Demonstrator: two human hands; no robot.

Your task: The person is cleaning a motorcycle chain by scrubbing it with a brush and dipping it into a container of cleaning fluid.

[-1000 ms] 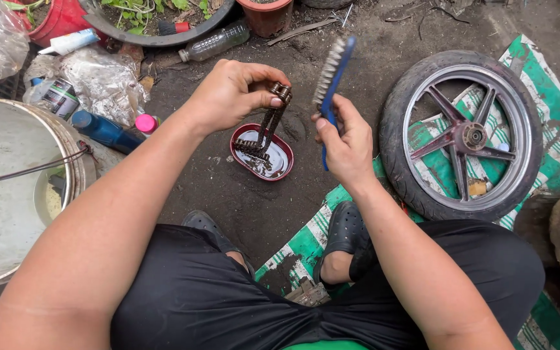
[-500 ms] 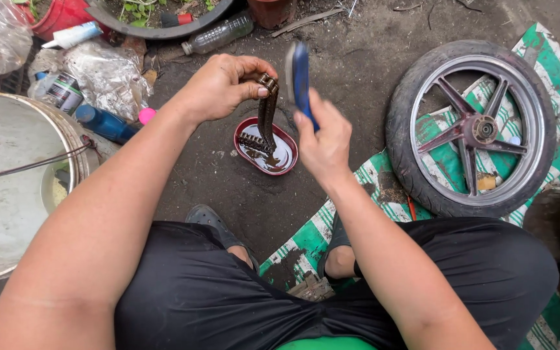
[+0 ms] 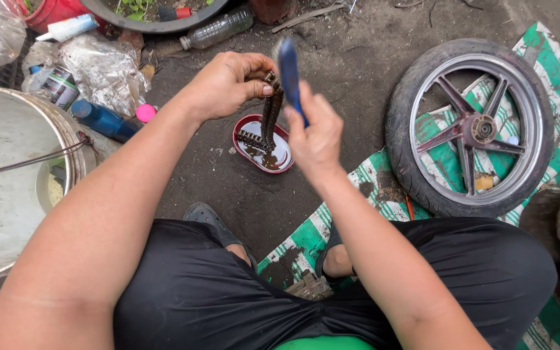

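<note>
My left hand (image 3: 228,83) pinches the top end of a dirty, oily chain (image 3: 269,118), which hangs down into a small red dish (image 3: 244,127) of dark liquid on the ground. My right hand (image 3: 315,133) grips a blue-handled brush (image 3: 288,68), held upright with its edge toward the camera, right beside the hanging chain. The chain's lower end lies coiled in the dish. My legs in black shorts fill the bottom of the view.
A motorcycle wheel with tyre (image 3: 472,127) lies on a green-and-white striped sheet (image 3: 539,61) at right. A large metal pot (image 3: 14,181) stands at left. Plastic bags (image 3: 102,68), bottles (image 3: 102,120) and a can (image 3: 59,86) lie at upper left.
My right hand swung the brush from the right of the dish in against the chain, turning it edge-on. My left hand lifted the chain slightly higher.
</note>
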